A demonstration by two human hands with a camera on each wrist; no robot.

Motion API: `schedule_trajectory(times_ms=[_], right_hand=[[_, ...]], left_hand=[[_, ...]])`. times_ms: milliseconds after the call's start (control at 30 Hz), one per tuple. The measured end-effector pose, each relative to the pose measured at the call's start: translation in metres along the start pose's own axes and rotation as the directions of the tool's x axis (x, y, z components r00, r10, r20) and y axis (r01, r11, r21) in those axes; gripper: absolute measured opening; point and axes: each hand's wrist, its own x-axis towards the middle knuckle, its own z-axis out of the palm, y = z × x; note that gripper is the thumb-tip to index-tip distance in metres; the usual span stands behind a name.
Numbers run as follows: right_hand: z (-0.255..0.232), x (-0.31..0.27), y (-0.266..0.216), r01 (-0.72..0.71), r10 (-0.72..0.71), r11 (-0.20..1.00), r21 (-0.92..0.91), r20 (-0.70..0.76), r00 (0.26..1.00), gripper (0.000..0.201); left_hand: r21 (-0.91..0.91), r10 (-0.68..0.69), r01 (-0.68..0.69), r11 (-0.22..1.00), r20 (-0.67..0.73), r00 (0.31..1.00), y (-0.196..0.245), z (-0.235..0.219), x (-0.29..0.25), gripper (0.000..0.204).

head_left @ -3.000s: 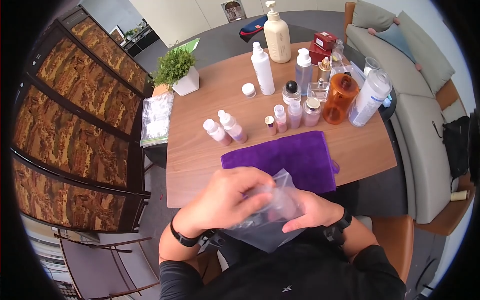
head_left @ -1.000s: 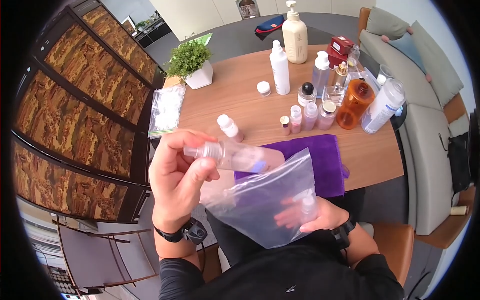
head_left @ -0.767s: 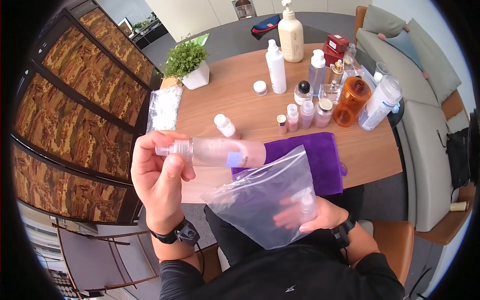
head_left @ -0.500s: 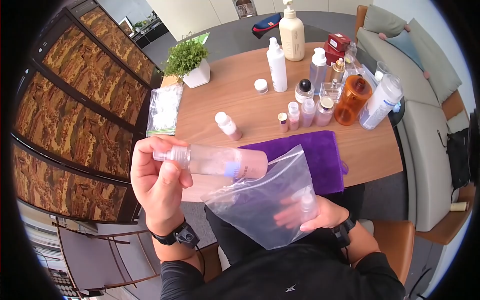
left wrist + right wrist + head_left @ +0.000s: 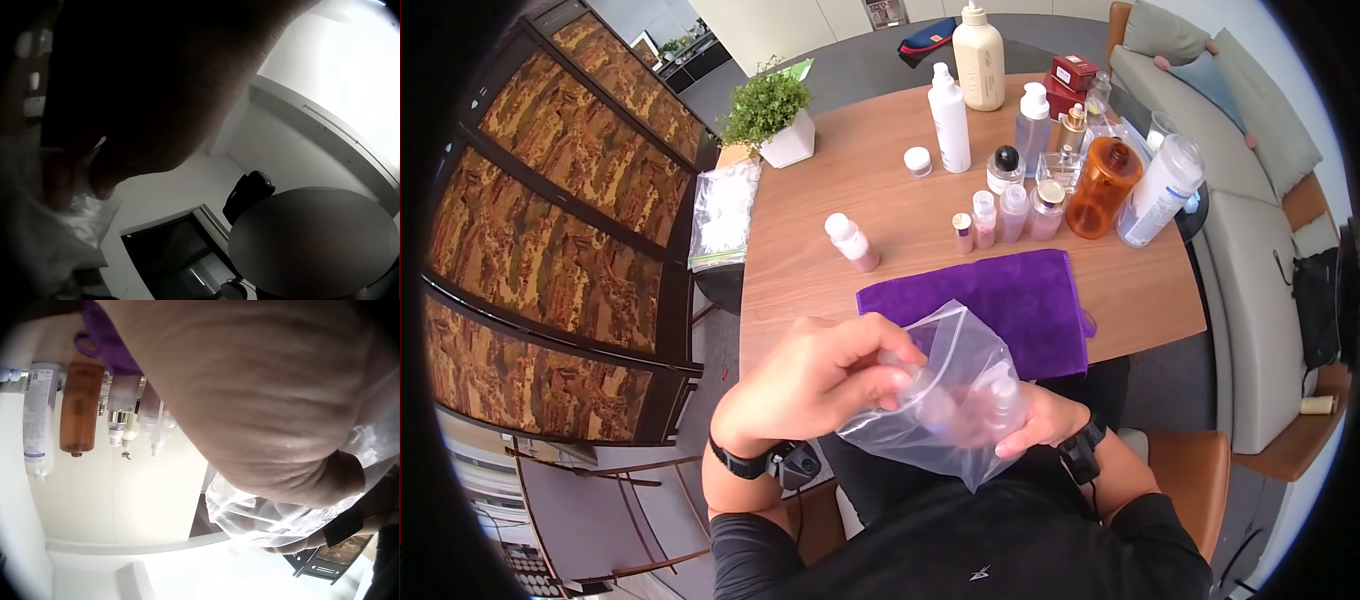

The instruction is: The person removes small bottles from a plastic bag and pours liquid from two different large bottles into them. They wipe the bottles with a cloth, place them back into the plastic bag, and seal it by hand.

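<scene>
A clear zip bag (image 5: 960,340) is spread between my hands, above my lap. At its mouth my left hand (image 5: 810,385) pinches the top of a clear pink spray bottle (image 5: 941,410), whose blurred body lies inside the bag. From the other side my right hand (image 5: 1050,415) grips the bag, thumb in front and fingers behind the film. Against that thumb stands a smaller bottle (image 5: 1004,398) inside the bag. In the left wrist view, the left fingertips (image 5: 59,187) press together over the crinkled plastic. The right wrist view has the palm covering much of the bag.
A purple towel (image 5: 1000,300) lies at the table's front edge. One pink bottle (image 5: 852,243) stands at left. Several bottles, among them an orange one (image 5: 1104,190), crowd the right side. A potted plant (image 5: 768,115) and a bag of white items (image 5: 725,215) are at the far left.
Over three seconds one of two pink bottles left the table. The spray bottle was held up sideways outside the bag; now the left hand has moved right and its body is within the bag.
</scene>
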Motion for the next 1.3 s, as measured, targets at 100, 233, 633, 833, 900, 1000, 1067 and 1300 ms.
schedule_trajectory(times_ms=[100, 233, 633, 833, 900, 1000, 1067, 1300], right_hand=[[-0.013, 0.001, 0.007, -0.017, 0.019, 0.978, -0.206, 0.01, 1.0, 0.083], [-0.002, 0.01, -0.001, -0.002, 0.007, 0.999, -0.036, 0.126, 0.992, 0.077], [0.003, 0.016, 0.0, -0.028, 0.014, 0.991, 0.128, 0.115, 0.993, 0.085], [-0.012, 0.019, 0.011, -0.073, 0.071, 0.997, 0.002, 0.201, 0.977, 0.09], [-0.01, 0.02, 0.009, -0.086, 0.087, 0.996, -0.014, 0.191, 0.978, 0.085], [-0.005, 0.025, 0.003, -0.116, 0.102, 0.992, 0.042, 0.248, 0.963, 0.093], [-0.003, 0.024, 0.002, -0.109, 0.069, 0.984, 0.14, 0.263, 0.962, 0.102], [-0.008, 0.016, 0.011, -0.047, -0.023, 0.952, 0.304, 0.224, 0.974, 0.113]], left_hand=[[0.08, 0.086, -0.088, 0.993, 0.02, 0.996, -0.007, 0.008, 0.01, 0.014], [0.047, 0.091, -0.092, 0.995, 0.027, 0.996, -0.008, 0.013, 0.016, 0.013], [-0.194, -0.037, 0.028, 0.981, -0.046, 0.998, -0.012, 0.001, 0.008, 0.01], [-0.015, 0.006, -0.003, 1.0, 0.205, 0.979, -0.02, -0.006, 0.014, 0.016], [0.093, -0.004, -0.028, 0.995, 0.321, 0.947, -0.019, 0.002, 0.02, 0.028], [-0.045, 0.105, -0.096, 0.994, 0.305, 0.946, -0.027, 0.012, 0.024, 0.035], [-0.013, 0.12, -0.122, 0.993, 0.283, 0.952, -0.029, 0.007, 0.02, 0.04], [-0.117, 0.246, -0.378, 0.918, -0.58, 0.776, -0.067, 0.022, -0.017, 0.077]])
